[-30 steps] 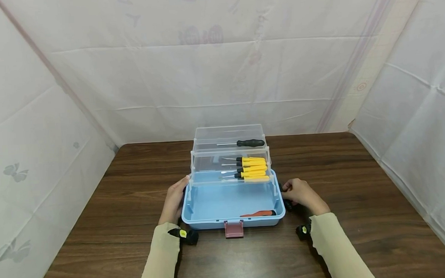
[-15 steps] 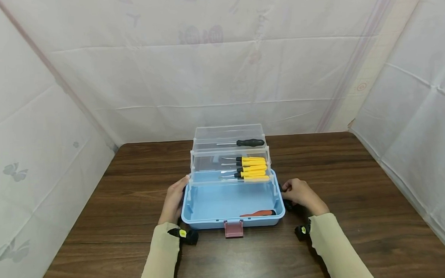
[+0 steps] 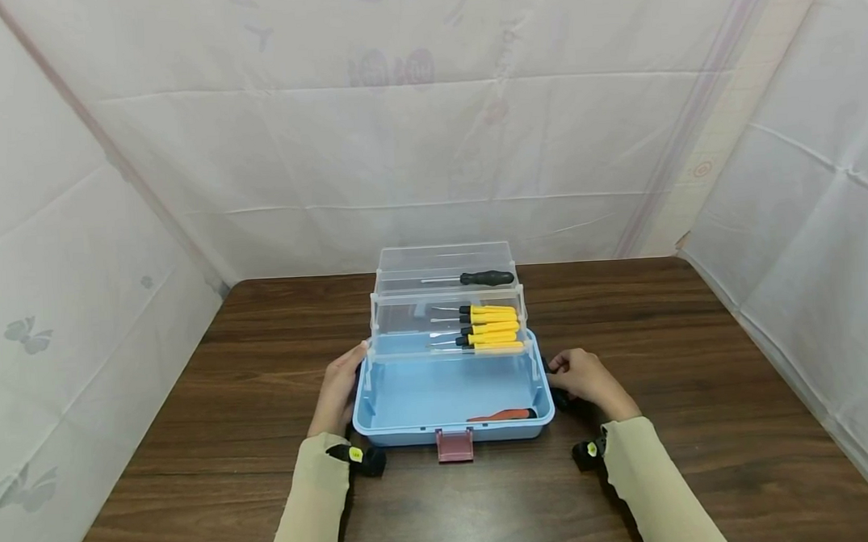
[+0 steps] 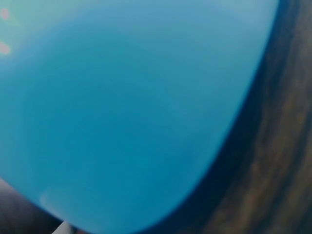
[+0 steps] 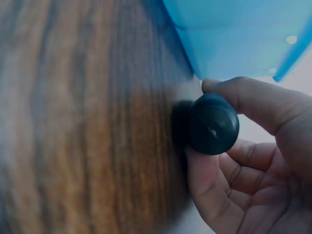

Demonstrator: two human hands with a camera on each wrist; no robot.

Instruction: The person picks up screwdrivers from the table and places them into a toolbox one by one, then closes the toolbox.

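the blue toolbox (image 3: 451, 395) sits open near the front of the dark wooden bench (image 3: 700, 356), its two clear trays stepped back and up behind the blue tub. the left hand (image 3: 337, 392) lies flat against the box's left end wall with the fingers fairly straight, pressing rather than gripping. the right hand (image 3: 590, 381) is at the right end, and the right wrist view shows its thumb and curled fingers pinching a round black handle end (image 5: 212, 124), just off the corner of the blue wall (image 5: 243, 39); what tool that belongs to i cannot tell.

the lower tray carries a row of yellow-handled screwdrivers (image 3: 489, 328), the top tray a single black-handled screwdriver (image 3: 471, 279), and an orange-handled tool (image 3: 504, 416) lies in the tub by the front wall, above the pink latch (image 3: 455, 445).

the risk i see lies in those raised trays. if the box gets shoved or tipped from either end, the loose screwdrivers could roll to one side or spill over the shallow clear rims. with only a flat palm on the left, a push from the right could slide the whole box across the smooth wood. the black piece, held in just a pinch, could also slip and drop onto the bench.
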